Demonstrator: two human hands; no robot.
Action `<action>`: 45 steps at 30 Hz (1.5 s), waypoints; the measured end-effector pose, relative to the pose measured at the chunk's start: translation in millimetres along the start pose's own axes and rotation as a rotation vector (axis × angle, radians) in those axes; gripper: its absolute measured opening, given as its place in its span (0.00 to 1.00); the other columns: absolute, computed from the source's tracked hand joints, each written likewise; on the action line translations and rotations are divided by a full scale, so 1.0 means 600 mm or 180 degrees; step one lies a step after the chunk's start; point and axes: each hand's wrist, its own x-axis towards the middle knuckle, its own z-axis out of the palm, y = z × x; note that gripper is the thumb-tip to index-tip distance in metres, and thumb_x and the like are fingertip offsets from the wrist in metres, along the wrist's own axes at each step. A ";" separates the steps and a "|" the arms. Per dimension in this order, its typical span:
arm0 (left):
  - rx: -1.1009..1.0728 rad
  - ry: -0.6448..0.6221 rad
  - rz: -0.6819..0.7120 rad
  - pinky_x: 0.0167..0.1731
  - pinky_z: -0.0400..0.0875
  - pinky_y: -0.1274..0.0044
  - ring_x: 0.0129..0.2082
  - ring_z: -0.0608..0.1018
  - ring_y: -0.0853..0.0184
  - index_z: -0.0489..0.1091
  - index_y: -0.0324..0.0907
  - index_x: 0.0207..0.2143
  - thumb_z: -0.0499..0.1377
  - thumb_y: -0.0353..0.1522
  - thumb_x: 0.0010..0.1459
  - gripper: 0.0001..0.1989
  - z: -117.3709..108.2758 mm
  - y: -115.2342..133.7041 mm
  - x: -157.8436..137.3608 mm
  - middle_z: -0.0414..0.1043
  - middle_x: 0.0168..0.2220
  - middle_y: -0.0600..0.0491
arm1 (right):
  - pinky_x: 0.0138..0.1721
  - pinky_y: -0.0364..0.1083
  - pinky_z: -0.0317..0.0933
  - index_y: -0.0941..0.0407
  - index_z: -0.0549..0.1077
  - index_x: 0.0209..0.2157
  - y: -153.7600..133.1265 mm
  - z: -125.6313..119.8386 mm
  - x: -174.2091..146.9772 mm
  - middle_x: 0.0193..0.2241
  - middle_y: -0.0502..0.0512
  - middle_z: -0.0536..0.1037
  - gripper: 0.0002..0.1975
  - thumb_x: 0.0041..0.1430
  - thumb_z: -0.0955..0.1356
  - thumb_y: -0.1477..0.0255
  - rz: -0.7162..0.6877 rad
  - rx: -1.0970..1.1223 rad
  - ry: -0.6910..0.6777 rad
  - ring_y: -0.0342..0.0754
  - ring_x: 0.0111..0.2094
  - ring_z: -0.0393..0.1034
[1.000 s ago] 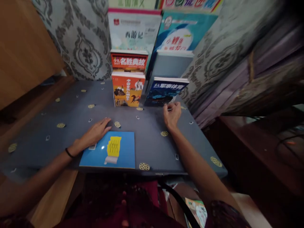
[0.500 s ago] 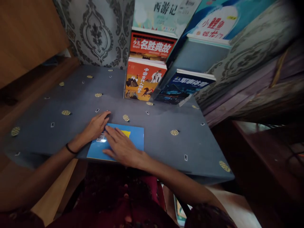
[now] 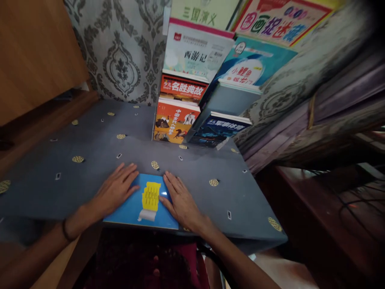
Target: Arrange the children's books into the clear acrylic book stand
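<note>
A blue book (image 3: 132, 214) with a yellow printed patch on its cover lies flat at the near edge of the table. My left hand (image 3: 116, 188) rests flat over its left side, fingers stretched out and pointing away from me. On the right side of the cover lies my right hand (image 3: 182, 200), fingers extended, thumb toward the yellow patch. Both palms face down, and neither hand grips anything. The cover's upper left part is hidden under my left hand.
Beyond the book, a rack holds several books, among them an orange book (image 3: 176, 122) and a dark blue book (image 3: 215, 130). The grey tablecloth (image 3: 204, 208) has a pineapple print. Wooden furniture (image 3: 39, 52) stands at left; cables (image 3: 355, 204) lie at right.
My right hand has slid rightward across the cover, uncovering the yellow patch. My left hand now lies over the cover's left side. The view has tilted up, showing more of the rack.
</note>
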 end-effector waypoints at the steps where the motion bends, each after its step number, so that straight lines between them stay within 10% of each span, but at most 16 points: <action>1: 0.0021 -0.0097 0.0209 0.66 0.58 0.57 0.64 0.68 0.56 0.66 0.39 0.60 0.48 0.45 0.69 0.26 -0.003 0.010 -0.017 0.68 0.63 0.42 | 0.69 0.62 0.50 0.58 0.44 0.72 0.000 0.001 0.000 0.70 0.65 0.53 0.36 0.71 0.61 0.61 -0.0007 -0.0015 -0.0004 0.56 0.71 0.49; 6: 0.0123 -0.0622 0.0700 0.66 0.55 0.54 0.71 0.53 0.47 0.49 0.43 0.71 0.56 0.58 0.57 0.47 -0.015 0.059 -0.084 0.50 0.71 0.41 | 0.68 0.61 0.52 0.58 0.45 0.72 0.003 0.004 0.001 0.70 0.64 0.56 0.34 0.71 0.61 0.63 -0.0032 -0.0006 0.0080 0.57 0.70 0.52; 12: 0.0262 -0.0656 0.0724 0.65 0.59 0.58 0.68 0.62 0.52 0.51 0.48 0.70 0.57 0.38 0.66 0.33 -0.028 0.060 -0.078 0.56 0.70 0.46 | 0.66 0.63 0.55 0.56 0.51 0.71 0.005 0.006 -0.007 0.68 0.65 0.60 0.33 0.69 0.62 0.61 -0.0038 0.0121 0.0121 0.59 0.67 0.56; 26: -0.0187 -0.0740 0.1147 0.59 0.69 0.68 0.62 0.72 0.56 0.58 0.48 0.68 0.60 0.32 0.62 0.32 -0.075 0.053 -0.051 0.68 0.63 0.49 | 0.67 0.68 0.49 0.46 0.65 0.64 0.029 -0.020 -0.063 0.70 0.60 0.56 0.27 0.67 0.63 0.53 0.0046 0.1224 -0.0082 0.62 0.69 0.52; 35: -0.0613 -0.0300 0.0471 0.36 0.75 0.77 0.40 0.83 0.63 0.74 0.51 0.53 0.52 0.39 0.69 0.16 -0.103 0.058 -0.012 0.82 0.46 0.51 | 0.65 0.67 0.50 0.44 0.72 0.58 0.049 -0.069 -0.049 0.65 0.59 0.67 0.34 0.58 0.64 0.40 -0.0151 0.2648 -0.0007 0.60 0.68 0.55; 45: -0.1277 0.0043 -0.0115 0.27 0.68 0.81 0.25 0.74 0.71 0.75 0.49 0.36 0.50 0.40 0.68 0.15 -0.131 0.057 0.033 0.77 0.28 0.58 | 0.39 0.50 0.70 0.56 0.83 0.31 0.070 -0.044 0.022 0.29 0.53 0.83 0.25 0.43 0.77 0.48 0.0565 0.3534 0.0117 0.51 0.32 0.76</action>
